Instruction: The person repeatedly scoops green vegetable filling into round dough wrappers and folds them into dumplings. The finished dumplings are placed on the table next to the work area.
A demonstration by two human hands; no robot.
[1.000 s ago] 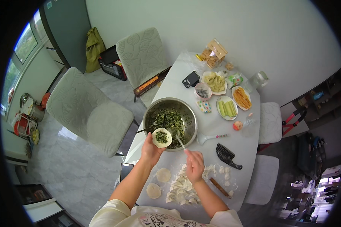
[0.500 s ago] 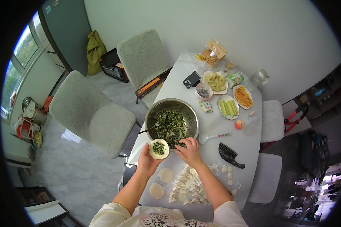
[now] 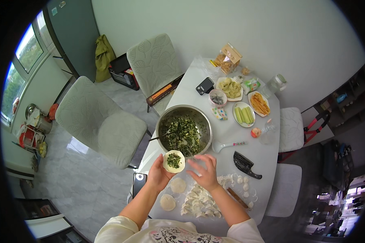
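My left hand (image 3: 159,175) cradles a round dumpling wrapper (image 3: 165,161) with a mound of chopped green filling (image 3: 174,160) in its middle. Close to the wrapper's right side hovers my right hand (image 3: 205,173), its fingers apart and slightly curled, with nothing seen in them. Just beyond both hands stands a steel mixing bowl (image 3: 207,125) of the same filling, dark chopsticks (image 3: 160,137) leaning over its left rim. Two flat wrappers (image 3: 168,202) lie below my left wrist. A pile of floured, folded dumplings (image 3: 199,200) spreads between my forearms.
Right of the bowl lie a white spoon (image 3: 219,146) and a black cleaver (image 3: 245,165). A rolling pin (image 3: 237,197) and small dough pieces (image 3: 246,187) sit by my right forearm. Farther back are a cucumber plate (image 3: 243,114), other dishes and a glass jug (image 3: 276,84). A phone (image 3: 139,183) lies at the left edge.
My right hand has drawn back from the bowl's near rim toward me, its fingers spreading. The filled wrapper in my left hand has shifted slightly right. More of the rolling pin shows.
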